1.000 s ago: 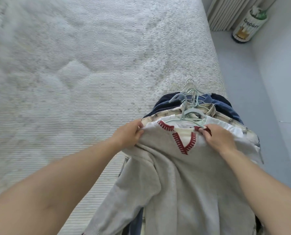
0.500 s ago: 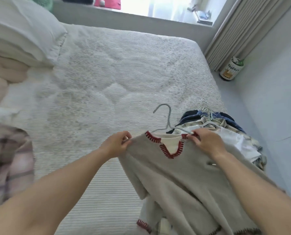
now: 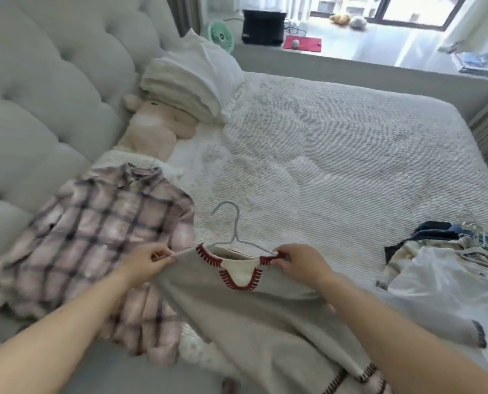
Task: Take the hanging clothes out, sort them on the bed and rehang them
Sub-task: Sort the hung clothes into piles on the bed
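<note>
A beige sweater with red stitching round its V-neck hangs on a grey hanger over the white bed. My left hand pinches its left shoulder and my right hand pinches the right shoulder by the collar. A pink plaid shirt lies flat on the bed to the left, partly under the sweater's edge. At the right bed edge sits a pile of clothes on hangers, with white, checked and navy garments.
A padded headboard runs along the left. A white pillow and a beige plush toy lie at the head. A window ledge with a black box, a green fan and a red mat is at the back.
I have lifted the beige sweater off the pile and carried it left across the bed toward the plaid shirt. My view has swung left to the headboard.
</note>
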